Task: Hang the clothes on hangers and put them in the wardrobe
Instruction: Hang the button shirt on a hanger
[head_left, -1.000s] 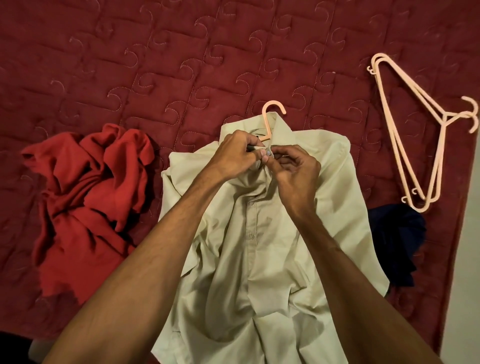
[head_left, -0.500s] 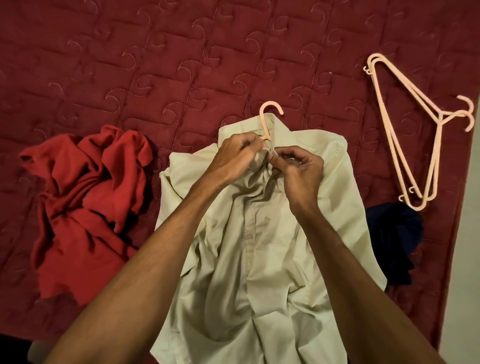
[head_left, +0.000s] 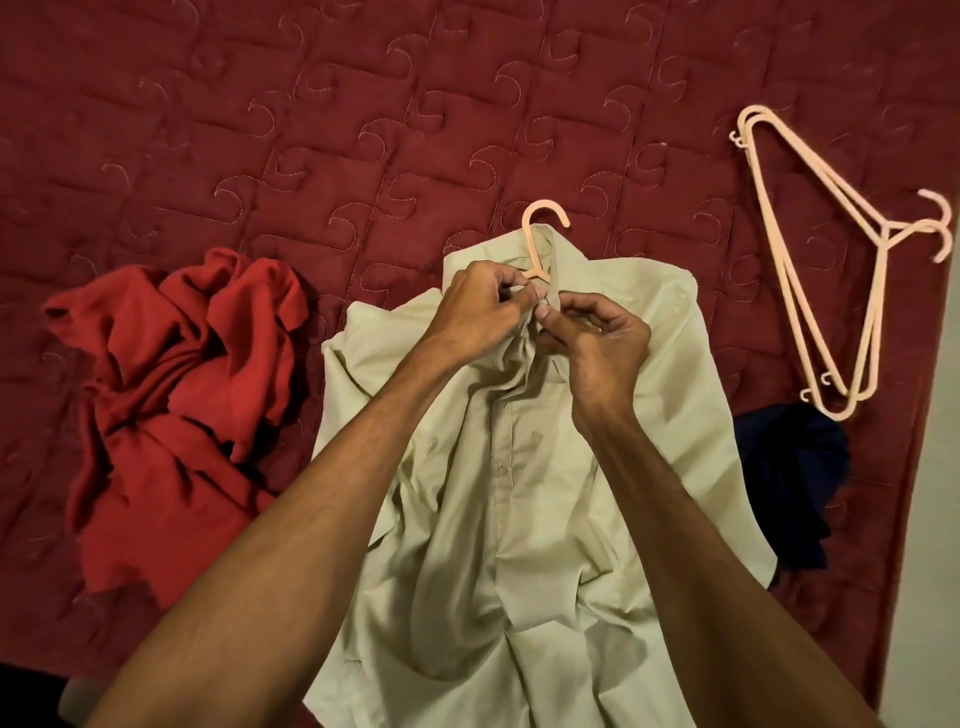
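A pale beige button shirt (head_left: 519, 509) lies front-up on the dark red quilted bed (head_left: 311, 130). A peach plastic hanger (head_left: 537, 228) sits inside it, only its hook and neck showing above the collar. My left hand (head_left: 475, 312) pinches the left side of the collar opening. My right hand (head_left: 597, 340) pinches the right side, thumb tip against the top button. Both hands meet just below the hanger's neck. The rest of the hanger is hidden under the cloth.
A crumpled red garment (head_left: 176, 405) lies to the left of the shirt. A dark navy garment (head_left: 795, 478) lies partly under the shirt's right side. Two spare peach hangers (head_left: 815, 270) lie stacked at the right, near the bed's right edge (head_left: 919, 467).
Both hands stay at the collar with only small finger movements at the top button. The shirt and hanger have not visibly shifted.
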